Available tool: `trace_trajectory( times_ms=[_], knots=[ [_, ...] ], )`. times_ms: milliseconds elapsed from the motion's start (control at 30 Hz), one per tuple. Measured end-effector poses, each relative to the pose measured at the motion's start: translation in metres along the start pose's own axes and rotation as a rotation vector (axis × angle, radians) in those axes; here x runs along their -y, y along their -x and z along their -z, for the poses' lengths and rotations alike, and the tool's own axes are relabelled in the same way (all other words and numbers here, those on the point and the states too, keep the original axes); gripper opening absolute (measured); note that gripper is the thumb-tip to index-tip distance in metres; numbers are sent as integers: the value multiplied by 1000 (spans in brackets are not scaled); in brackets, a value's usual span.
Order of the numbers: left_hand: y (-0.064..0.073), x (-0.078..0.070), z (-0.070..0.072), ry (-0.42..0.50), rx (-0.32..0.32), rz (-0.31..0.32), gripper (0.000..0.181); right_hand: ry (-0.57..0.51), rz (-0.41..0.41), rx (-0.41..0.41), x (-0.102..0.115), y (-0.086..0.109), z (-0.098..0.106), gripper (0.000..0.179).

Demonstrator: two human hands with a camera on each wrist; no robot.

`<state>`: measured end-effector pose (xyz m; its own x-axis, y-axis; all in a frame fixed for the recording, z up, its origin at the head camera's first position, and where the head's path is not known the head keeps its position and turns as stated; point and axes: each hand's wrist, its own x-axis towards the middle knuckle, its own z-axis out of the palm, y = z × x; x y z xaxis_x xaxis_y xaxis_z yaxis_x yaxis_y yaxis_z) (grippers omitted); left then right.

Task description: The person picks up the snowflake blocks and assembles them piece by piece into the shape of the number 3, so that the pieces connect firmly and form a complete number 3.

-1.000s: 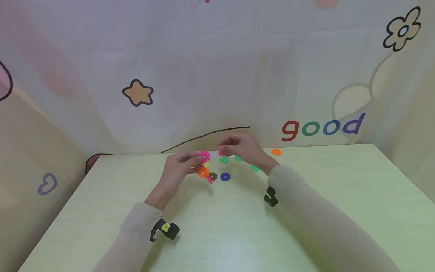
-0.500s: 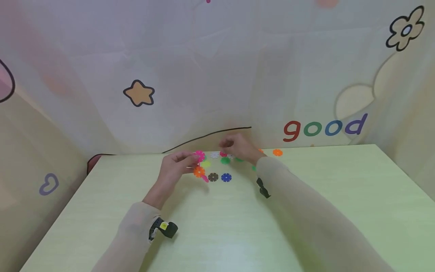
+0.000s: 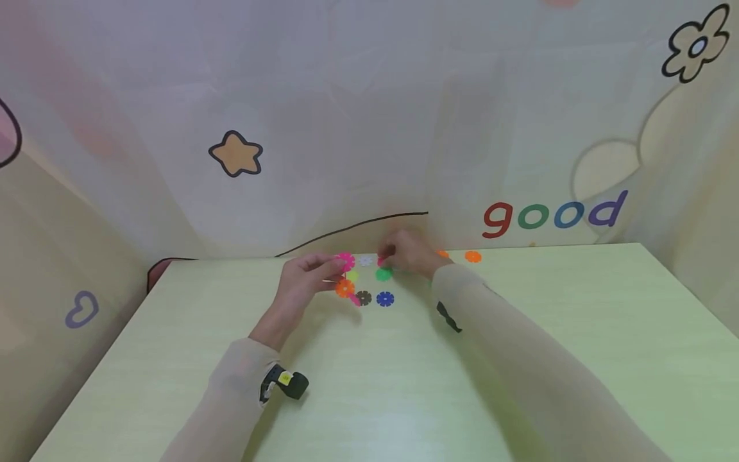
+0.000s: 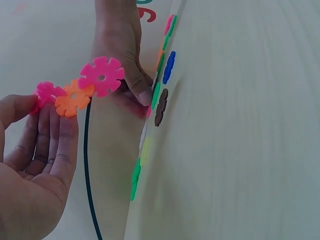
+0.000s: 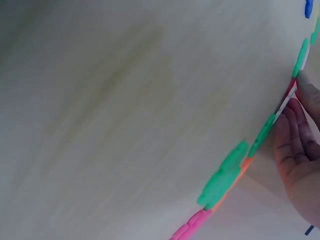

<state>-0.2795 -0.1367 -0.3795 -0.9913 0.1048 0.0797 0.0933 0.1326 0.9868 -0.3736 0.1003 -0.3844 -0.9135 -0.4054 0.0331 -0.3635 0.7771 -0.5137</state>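
My left hand (image 3: pixel 303 279) pinches one end of a small chain of flower-shaped plastic building discs, held above the table. In the left wrist view an orange disc (image 4: pixel 74 102) joins two pink ones, the outer pink disc (image 4: pixel 101 67) standing farthest from the fingers. To the right, at the back of the table, my right hand (image 3: pixel 407 251) has thumb and fingertips curled at a red disc (image 5: pixel 290 89); in the right wrist view they lie on either side of its edge. The hand hides much of that disc and a white one beside it.
Loose discs lie around the hands: white (image 3: pixel 365 260), yellow-green (image 3: pixel 352 276), green (image 3: pixel 383 274), brown (image 3: pixel 364 298) and blue (image 3: pixel 385 299). An orange disc (image 3: pixel 473 256) lies farther right. A printed curtain (image 3: pixel 346 128) hangs behind the table (image 3: pixel 369 385).
My right hand has come down from just above the discs, its fingertips now at the red one. The left hand shifted slightly left, then back, keeping hold of the chain.
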Motion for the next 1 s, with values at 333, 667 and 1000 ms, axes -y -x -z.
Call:
trace_trajectory(
  times_ms=[333, 667, 1000],
  knots=[
    [1, -2, -5, 2, -11, 2, 29, -83, -46, 24, 0, 7, 1, 9],
    [5, -6, -5, -17, 16, -30, 30, -368, 47, -88, 10, 44, 14, 6],
    [9, -11, -12, -1, 48, -35, 26, -512, 145, -213, 29, 82, 29, 7]
  ],
)
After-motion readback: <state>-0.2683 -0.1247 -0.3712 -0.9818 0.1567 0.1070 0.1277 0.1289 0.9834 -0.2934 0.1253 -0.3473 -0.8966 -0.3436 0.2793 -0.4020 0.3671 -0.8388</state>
